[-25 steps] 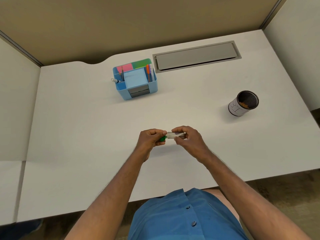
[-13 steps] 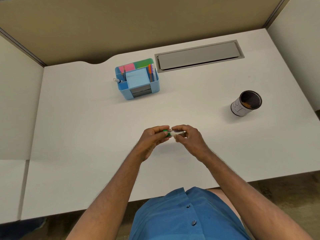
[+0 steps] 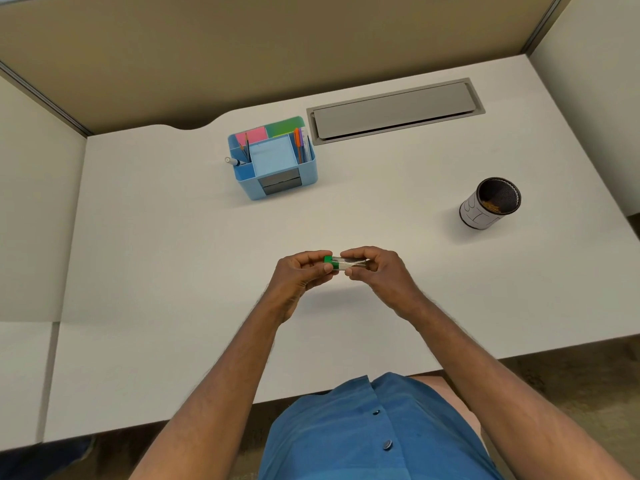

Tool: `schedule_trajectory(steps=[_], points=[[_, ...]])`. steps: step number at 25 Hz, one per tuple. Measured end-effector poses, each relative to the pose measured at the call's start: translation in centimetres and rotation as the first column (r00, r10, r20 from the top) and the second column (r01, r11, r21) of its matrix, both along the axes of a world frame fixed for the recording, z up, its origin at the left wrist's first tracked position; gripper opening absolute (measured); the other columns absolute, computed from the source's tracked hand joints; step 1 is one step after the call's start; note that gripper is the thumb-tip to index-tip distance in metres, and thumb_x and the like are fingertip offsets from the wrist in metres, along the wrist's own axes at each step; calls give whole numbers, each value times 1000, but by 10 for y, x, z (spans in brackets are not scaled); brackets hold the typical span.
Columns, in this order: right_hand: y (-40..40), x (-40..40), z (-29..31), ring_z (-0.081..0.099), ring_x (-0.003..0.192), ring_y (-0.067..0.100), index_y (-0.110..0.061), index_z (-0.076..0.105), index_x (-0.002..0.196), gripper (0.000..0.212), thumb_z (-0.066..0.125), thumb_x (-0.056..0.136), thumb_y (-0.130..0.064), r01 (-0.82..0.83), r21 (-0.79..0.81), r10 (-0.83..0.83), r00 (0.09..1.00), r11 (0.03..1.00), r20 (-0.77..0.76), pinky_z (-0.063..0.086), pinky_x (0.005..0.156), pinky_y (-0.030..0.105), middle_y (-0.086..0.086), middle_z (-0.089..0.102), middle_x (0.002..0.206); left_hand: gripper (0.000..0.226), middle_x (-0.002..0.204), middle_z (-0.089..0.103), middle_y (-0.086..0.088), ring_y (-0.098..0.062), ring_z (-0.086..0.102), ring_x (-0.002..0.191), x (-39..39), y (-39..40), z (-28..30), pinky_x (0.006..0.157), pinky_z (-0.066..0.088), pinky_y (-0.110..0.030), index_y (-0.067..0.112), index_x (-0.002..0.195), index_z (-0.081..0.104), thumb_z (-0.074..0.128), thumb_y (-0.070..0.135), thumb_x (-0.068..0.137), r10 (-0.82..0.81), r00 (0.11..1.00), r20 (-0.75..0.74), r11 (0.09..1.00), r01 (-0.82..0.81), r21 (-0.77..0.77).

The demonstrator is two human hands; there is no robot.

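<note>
A small clear tube (image 3: 351, 262) with a green cap (image 3: 328, 260) lies level between my hands, a little above the white desk (image 3: 173, 258). My left hand (image 3: 301, 275) pinches the green cap end with thumb and fingers. The clear body is pinched from the right side by my right hand (image 3: 377, 271). What the tube contains cannot be made out.
A blue desk organiser (image 3: 273, 157) with pens and coloured sticky notes stands at the back centre. Behind it to the right is a grey cable flap (image 3: 394, 109). A dark mesh cup (image 3: 490, 204) with a white label stands at the right. Partition walls enclose the desk.
My left hand closed further over the green cap, so less of it shows. Both hands stayed in about the same place above the desk.
</note>
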State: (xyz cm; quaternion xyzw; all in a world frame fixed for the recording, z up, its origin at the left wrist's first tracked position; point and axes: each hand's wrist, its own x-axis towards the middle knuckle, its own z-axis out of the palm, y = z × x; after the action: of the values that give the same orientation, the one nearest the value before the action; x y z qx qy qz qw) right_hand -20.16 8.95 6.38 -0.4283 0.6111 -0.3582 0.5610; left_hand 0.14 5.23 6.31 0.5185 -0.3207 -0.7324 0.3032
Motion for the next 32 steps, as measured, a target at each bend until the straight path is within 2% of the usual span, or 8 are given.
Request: schedule_trajectory(steps=[7,12,15,21,25,28,30,32], points=[[-11,-1,6,74,91,9,-19,77,113,31,76,86,-2,-4,-17,5,1000,1000,29,56,84,20,-4,78,105,29,110,79,-19,-30,78,100,-1,-8,7,88,63,-30,2,119,73,71,-4,90,2,1000,3,1000,-2,-19],[-14,6,2,74,91,12,-18,77,113,31,76,86,-2,11,9,-11,998,1000,61,57,86,24,-2,79,106,31,113,78,-20,-33,77,104,5,-15,6,94,62,-35,0,121,72,73,-2,90,-29,998,54,999,31,-34],[-19,10,-2,75,96,19,-20,77,112,30,76,87,-5,8,18,-9,998,1000,70,58,91,31,-2,79,107,30,111,79,-20,-33,78,100,8,-19,5,90,63,-33,0,119,73,74,-2,89,-5,998,58,999,7,-31],[-46,32,2,67,106,2,-24,65,113,23,73,91,-21,-197,-110,161,949,974,-273,55,93,30,-11,73,108,31,106,80,-15,-29,78,96,12,-37,6,83,64,-31,4,119,75,79,8,88,69,984,161,990,-48,-130],[-86,61,17,70,103,13,-29,50,125,35,67,96,-19,-343,-177,247,877,922,-412,58,87,34,-2,70,119,32,107,80,-8,-21,78,96,16,-61,9,80,64,-30,12,123,73,77,16,91,145,954,262,974,-91,-209],[-129,82,27,69,106,19,-27,51,135,44,67,97,-12,-361,-217,237,863,907,-447,59,90,34,5,66,129,32,112,77,-4,-19,76,99,30,-93,10,80,64,-32,15,125,70,70,31,97,262,901,346,952,-183,-246],[-160,93,32,65,112,18,-19,57,129,40,72,93,-10,-296,-276,161,891,915,-424,56,91,24,6,65,130,29,114,74,-4,-21,73,99,45,-114,7,79,62,-31,16,124,69,65,33,100,346,845,408,930,-253,-265],[-193,105,38,61,111,12,-16,59,122,37,75,90,-8,-184,-299,75,937,936,-342,50,81,7,3,65,125,27,118,71,-5,-22,71,102,62,-136,-1,76,59,-27,15,125,67,63,29,102,423,786,452,904,-328,-275]])
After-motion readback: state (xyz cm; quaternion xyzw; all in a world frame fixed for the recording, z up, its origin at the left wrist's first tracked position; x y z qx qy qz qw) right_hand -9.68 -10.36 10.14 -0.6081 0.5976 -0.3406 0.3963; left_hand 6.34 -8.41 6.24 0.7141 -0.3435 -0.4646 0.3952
